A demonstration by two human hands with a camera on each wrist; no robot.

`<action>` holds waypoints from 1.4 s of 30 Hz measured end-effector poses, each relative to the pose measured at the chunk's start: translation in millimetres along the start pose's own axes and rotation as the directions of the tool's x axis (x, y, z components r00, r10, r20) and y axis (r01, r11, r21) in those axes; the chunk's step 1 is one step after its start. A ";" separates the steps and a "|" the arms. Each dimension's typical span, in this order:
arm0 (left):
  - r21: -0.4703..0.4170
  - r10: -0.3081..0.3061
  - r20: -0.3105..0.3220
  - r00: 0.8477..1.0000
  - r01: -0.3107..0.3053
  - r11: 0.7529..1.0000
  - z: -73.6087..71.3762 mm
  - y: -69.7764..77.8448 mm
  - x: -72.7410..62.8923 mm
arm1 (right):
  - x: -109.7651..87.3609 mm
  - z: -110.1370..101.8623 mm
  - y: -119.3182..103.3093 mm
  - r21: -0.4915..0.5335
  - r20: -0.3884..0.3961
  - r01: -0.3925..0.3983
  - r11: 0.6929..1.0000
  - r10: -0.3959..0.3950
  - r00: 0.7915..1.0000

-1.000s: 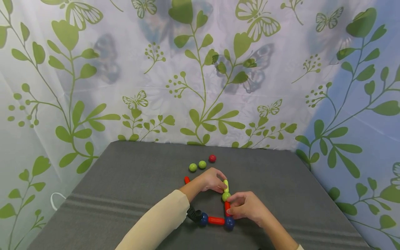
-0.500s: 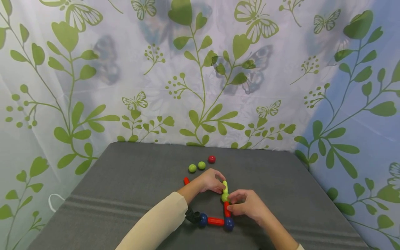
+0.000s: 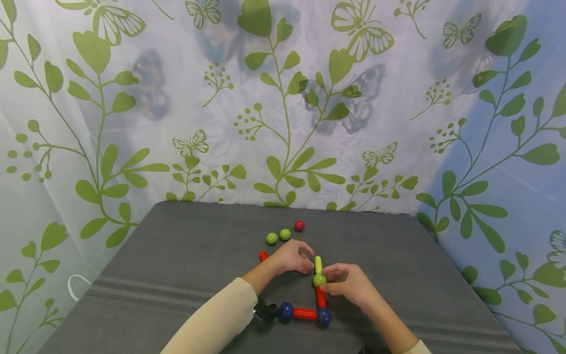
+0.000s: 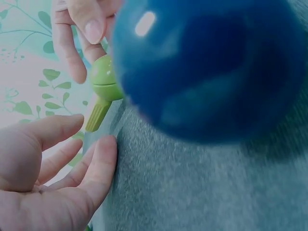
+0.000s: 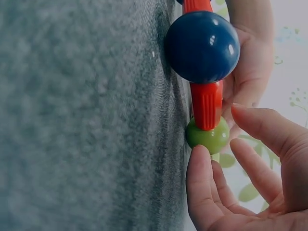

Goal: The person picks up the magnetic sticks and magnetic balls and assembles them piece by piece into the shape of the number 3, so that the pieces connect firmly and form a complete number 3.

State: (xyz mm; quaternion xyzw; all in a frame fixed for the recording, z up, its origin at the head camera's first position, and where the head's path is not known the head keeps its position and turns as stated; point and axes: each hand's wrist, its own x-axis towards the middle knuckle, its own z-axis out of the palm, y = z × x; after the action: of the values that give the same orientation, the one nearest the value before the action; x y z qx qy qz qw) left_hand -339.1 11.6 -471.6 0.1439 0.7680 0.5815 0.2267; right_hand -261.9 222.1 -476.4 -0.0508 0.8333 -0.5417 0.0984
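Observation:
In the head view, a chain of toy pieces lies on the grey table: a blue ball (image 3: 286, 311), a red stick (image 3: 305, 313), a second blue ball (image 3: 324, 317), another red stick (image 3: 321, 297), a green ball (image 3: 320, 280) and a yellow-green stick (image 3: 318, 265) at the far end. My left hand (image 3: 294, 256) is just left of the yellow-green stick, fingers spread and holding nothing; the left wrist view shows a gap between its fingertips and the stick. My right hand (image 3: 351, 285) is beside the green ball. One fingertip (image 5: 199, 156) meets the ball's edge, while the thumb stays off it.
Two loose green balls (image 3: 271, 238) and a red ball (image 3: 299, 225) sit farther back on the table (image 3: 208, 236). Another red stick (image 3: 263, 255) shows partly behind the left forearm. A leaf-patterned curtain (image 3: 283, 98) hangs behind the table.
My left hand has let go of the yellow-green stick and drawn back to the left. My right hand has shifted from beside the red stick up to the green ball.

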 end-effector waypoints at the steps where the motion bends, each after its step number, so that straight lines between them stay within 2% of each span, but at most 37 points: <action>1: 0.015 0.005 -0.008 1.000 -0.005 1.000 -1.5 -0.7 -1.3 | 0.7 0.4 0.0 -0.005 -0.001 -0.002 1.000 0.002 1.000; 10: 0.125 0.061 -0.081 0.995 -0.051 0.991 -19.9 -4.6 -9.4 | 5.6 3.0 0.2 -0.032 0.002 -0.006 0.999 0.006 1.000; 14: 0.197 0.122 -0.105 0.987 -0.099 0.975 -30.0 -7.5 -10.7 | 6.6 2.6 -0.4 -0.044 0.011 -0.009 0.999 0.009 1.000; 21: 0.322 0.256 -0.146 0.956 -0.198 0.926 -47.6 -13.5 -15.2 | 7.5 1.5 -0.1 -0.058 0.031 -0.014 0.998 0.016 0.999; 26: 0.366 0.321 -0.194 0.927 -0.235 0.900 -62.9 -15.7 -21.0 | 9.3 0.6 1.2 -0.060 0.032 -0.024 0.998 0.026 0.999; 34: 0.400 0.338 -0.268 0.902 -0.215 0.891 -90.6 -25.1 -19.1 | 8.6 0.3 -0.6 -0.053 0.049 -0.041 0.998 0.044 0.998; 42: 0.417 0.323 -0.291 0.901 -0.185 0.890 -106.5 -34.1 -11.1 | 9.2 -1.0 0.9 -0.036 0.064 -0.050 0.998 0.052 0.997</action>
State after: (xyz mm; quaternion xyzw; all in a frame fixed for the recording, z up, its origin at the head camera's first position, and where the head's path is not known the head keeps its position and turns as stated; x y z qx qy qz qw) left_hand -383.1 -91.6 -478.7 0.1795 0.8677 0.4629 -0.0261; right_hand -271.0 221.6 -477.8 -0.0488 0.8400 -0.5225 0.1381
